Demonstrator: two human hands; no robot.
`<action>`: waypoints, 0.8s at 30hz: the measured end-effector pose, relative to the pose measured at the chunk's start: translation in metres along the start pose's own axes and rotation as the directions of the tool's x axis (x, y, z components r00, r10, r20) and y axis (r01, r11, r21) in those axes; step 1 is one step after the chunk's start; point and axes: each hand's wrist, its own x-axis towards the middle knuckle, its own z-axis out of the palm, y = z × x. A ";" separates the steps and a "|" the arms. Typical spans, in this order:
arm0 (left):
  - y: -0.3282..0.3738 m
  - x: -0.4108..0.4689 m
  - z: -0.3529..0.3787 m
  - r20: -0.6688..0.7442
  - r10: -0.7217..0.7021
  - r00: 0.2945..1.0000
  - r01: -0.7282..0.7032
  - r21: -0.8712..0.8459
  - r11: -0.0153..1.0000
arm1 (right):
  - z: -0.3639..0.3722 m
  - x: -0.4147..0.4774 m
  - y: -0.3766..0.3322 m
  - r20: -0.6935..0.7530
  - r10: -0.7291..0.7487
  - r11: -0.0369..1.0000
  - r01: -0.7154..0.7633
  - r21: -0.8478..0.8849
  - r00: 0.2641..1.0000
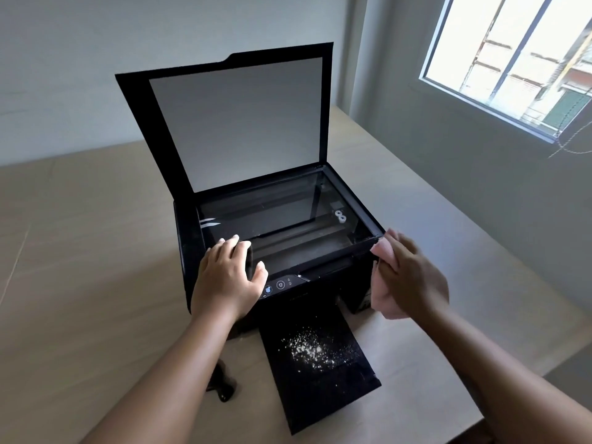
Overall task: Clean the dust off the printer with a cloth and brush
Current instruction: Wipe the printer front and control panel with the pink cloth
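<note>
A black printer (189,248) stands on the table with its scanner lid (237,123) raised and the glass (288,225) exposed. My left hand (227,277) rests flat on the front left corner of the printer, fingers spread, holding nothing. My right hand (410,277) grips a pink cloth (382,283) against the printer's front right corner. The output tray (336,398) sticks out toward me with white dust (312,347) scattered on it. A dark brush (222,382) lies on the table under my left forearm, partly hidden.
The beige table (80,267) extends left and right of the printer; its right edge runs close to a grey wall. A window (512,59) is at the upper right.
</note>
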 end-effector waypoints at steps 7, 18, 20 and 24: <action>0.000 0.000 0.000 -0.013 0.006 1.000 -0.006 0.010 1.000 | 0.029 -0.015 -0.040 -0.073 -0.115 0.969 0.096 -0.226 0.991; 0.000 0.000 0.001 -0.024 0.018 1.000 -0.017 0.021 1.000 | 0.004 0.007 -0.004 -0.033 -0.010 0.995 0.007 -0.099 0.999; 0.000 0.000 0.001 -0.033 0.022 0.999 -0.022 0.017 1.000 | 0.013 0.001 -0.019 -0.052 -0.031 0.988 0.023 -0.154 0.998; 0.002 0.002 0.000 -0.042 0.022 0.999 -0.021 0.012 1.000 | 0.027 -0.017 -0.046 -0.055 -0.152 0.967 0.137 -0.216 0.987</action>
